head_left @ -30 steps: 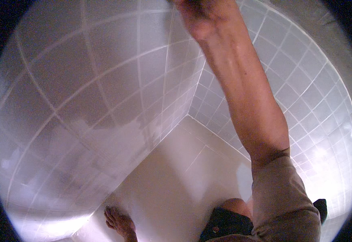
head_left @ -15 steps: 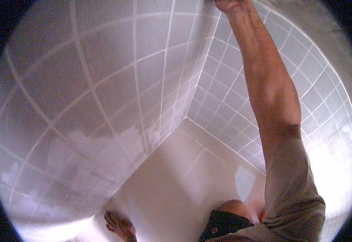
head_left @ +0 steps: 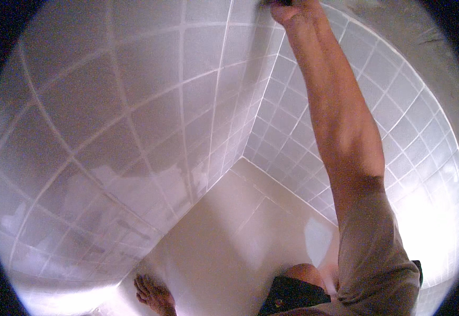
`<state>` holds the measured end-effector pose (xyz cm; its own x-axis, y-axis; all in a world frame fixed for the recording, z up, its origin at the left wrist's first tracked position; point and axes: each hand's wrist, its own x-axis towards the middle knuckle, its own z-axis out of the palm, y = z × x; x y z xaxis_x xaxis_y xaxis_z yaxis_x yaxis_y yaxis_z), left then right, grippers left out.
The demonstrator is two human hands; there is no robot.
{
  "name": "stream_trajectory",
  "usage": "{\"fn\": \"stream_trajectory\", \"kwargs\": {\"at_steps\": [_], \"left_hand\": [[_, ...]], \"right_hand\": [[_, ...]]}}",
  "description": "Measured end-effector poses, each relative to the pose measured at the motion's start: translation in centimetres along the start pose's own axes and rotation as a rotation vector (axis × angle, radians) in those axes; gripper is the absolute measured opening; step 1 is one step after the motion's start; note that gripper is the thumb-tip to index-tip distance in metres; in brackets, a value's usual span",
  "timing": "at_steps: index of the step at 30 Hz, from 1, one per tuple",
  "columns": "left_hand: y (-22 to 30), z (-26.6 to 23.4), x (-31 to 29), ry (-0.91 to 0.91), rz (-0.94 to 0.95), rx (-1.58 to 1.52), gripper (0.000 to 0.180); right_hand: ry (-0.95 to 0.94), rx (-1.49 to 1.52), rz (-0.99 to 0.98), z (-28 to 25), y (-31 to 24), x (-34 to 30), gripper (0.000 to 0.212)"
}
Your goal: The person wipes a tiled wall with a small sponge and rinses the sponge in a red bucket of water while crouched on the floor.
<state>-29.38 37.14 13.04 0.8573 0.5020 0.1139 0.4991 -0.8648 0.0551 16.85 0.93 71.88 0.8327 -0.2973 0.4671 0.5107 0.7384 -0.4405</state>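
My right arm reaches up and away across the picture, its sleeve brown-grey. At the upper edge my right hand (head_left: 292,13) is partly cut off. Its fingers look curled around a dark thing (head_left: 282,2), too little of which shows to name. The hand is close to the grey tiled wall (head_left: 150,68) on the left, near the corner where it meets a second tiled wall (head_left: 287,116). White grout lines run between the tiles, and pale smears mark the lower part of the left wall. My left hand is out of view.
Below lies a beige floor (head_left: 208,237) with a pale patch (head_left: 318,239). What looks like a bare foot (head_left: 154,295) rests on it by the left wall. Dark shorts (head_left: 292,295) and a knee show at the bottom. Bright light glares on the right wall.
My right hand and forearm have shifted a little left in the picture. More of the dark thing at the hand now shows. The view has also shifted slightly.
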Motion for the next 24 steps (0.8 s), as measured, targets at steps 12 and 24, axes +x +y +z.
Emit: {"fn": "stream_trajectory", "kwargs": {"at_steps": [12,24], "left_hand": [[0.0,0.2,-0.3,-0.117,-0.031,0.078,0.061],[1.7,-4.5,0.1,0.189,0.098,-0.036,0.04]], "right_hand": [[-0.347,0.107,0.102,8.8,1.9,-14.4,0.014],[-0.108,-0.101,0.022,0.0,-0.6,-8.5,0.016]]}}
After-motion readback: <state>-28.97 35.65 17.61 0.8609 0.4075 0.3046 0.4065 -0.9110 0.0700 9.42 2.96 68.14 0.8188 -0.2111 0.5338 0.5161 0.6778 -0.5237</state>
